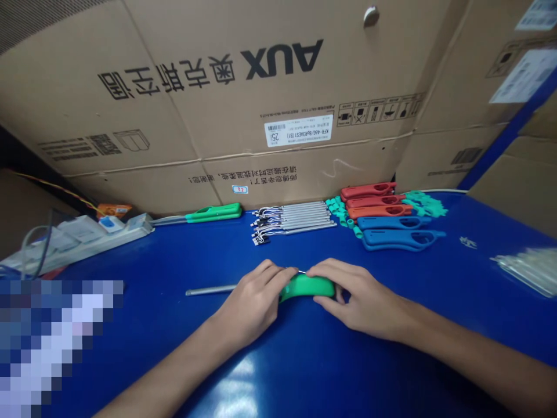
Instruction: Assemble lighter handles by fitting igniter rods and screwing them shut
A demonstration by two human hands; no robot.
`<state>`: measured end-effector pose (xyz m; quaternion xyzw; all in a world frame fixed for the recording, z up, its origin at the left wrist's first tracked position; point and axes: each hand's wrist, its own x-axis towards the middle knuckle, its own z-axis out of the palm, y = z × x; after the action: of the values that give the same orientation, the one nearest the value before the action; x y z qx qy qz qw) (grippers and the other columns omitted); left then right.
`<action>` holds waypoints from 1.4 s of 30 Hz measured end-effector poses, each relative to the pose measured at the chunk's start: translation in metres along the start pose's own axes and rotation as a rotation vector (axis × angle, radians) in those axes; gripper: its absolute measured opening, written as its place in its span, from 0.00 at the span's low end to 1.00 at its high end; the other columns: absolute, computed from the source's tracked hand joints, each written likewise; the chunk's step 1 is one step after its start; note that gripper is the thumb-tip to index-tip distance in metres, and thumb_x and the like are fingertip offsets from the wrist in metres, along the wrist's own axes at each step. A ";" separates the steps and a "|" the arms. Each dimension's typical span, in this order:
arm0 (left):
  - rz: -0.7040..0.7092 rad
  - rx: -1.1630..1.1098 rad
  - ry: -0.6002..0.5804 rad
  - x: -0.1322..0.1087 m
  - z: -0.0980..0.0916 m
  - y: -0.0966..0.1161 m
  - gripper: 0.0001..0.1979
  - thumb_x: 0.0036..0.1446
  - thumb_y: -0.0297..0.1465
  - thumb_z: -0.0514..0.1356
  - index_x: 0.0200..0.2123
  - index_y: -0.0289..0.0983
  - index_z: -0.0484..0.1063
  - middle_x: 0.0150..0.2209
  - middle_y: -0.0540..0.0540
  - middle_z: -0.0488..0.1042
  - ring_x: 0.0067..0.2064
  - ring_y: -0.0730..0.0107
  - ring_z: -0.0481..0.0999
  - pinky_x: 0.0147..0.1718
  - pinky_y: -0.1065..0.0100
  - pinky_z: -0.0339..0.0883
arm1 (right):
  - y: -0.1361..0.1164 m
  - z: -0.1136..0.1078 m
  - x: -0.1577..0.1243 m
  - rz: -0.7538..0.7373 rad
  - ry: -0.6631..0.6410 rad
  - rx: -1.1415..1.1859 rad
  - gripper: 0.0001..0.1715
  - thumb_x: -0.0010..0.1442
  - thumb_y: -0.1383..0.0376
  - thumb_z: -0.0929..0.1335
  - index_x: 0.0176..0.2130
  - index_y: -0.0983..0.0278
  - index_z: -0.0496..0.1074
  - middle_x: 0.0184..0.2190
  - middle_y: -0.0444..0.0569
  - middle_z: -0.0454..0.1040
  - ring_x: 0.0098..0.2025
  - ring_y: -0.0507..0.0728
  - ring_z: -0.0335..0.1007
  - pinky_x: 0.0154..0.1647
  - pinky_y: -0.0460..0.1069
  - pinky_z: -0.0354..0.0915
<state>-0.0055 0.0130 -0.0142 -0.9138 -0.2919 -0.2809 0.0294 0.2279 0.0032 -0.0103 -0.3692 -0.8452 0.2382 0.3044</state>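
A long-reach lighter with a green handle (308,288) and a grey metal tube (209,290) lies level in front of me, its tube pointing left. My left hand (259,293) is closed round the front of the handle, where the tube comes out, and covers that joint. Around the rear end of the handle my right hand (352,293) is closed, fingers on the far side and thumb on the near side. A thin bright sliver shows between the fingertips along the handle's upper edge; I cannot make out what it is.
Behind lie finished-looking green lighters (215,212), a row of metal tubes with wires (304,217), small green caps (343,210), red handle shells (369,200), blue handle shells (398,238) and green pieces (424,203). A power strip (87,244) is left, clear rods (528,270) right. Cardboard (235,128) walls the back.
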 end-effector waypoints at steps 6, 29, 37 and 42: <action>-0.126 0.104 -0.026 0.001 -0.007 -0.005 0.23 0.58 0.40 0.65 0.53 0.33 0.68 0.43 0.38 0.79 0.41 0.52 0.77 0.42 0.47 0.72 | 0.011 -0.013 0.004 -0.119 0.121 -0.092 0.16 0.62 0.71 0.66 0.51 0.63 0.70 0.46 0.53 0.76 0.45 0.57 0.75 0.48 0.52 0.72; 0.060 0.323 0.274 0.002 -0.024 -0.017 0.15 0.59 0.17 0.56 0.45 0.38 0.74 0.45 0.40 0.77 0.47 0.57 0.71 0.46 0.53 0.63 | 0.014 -0.012 0.005 -0.247 0.332 -0.241 0.15 0.65 0.61 0.68 0.51 0.62 0.72 0.43 0.52 0.80 0.43 0.59 0.78 0.51 0.56 0.73; 0.045 0.346 0.313 0.003 -0.028 -0.024 0.21 0.59 0.15 0.52 0.51 0.37 0.73 0.37 0.43 0.78 0.38 0.62 0.71 0.38 0.60 0.60 | 0.006 -0.011 0.005 -0.264 0.303 -0.140 0.08 0.66 0.67 0.67 0.45 0.63 0.74 0.36 0.50 0.79 0.36 0.55 0.75 0.36 0.49 0.73; -0.015 0.322 0.365 0.004 -0.025 -0.023 0.17 0.62 0.19 0.55 0.51 0.37 0.71 0.35 0.46 0.79 0.34 0.65 0.72 0.38 0.60 0.59 | 0.001 -0.009 0.002 -0.267 0.263 -0.138 0.14 0.64 0.65 0.69 0.50 0.62 0.72 0.40 0.51 0.79 0.39 0.56 0.77 0.41 0.49 0.74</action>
<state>-0.0277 0.0283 0.0059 -0.8292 -0.3296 -0.3915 0.2247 0.2335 0.0076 -0.0040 -0.3019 -0.8539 0.0870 0.4150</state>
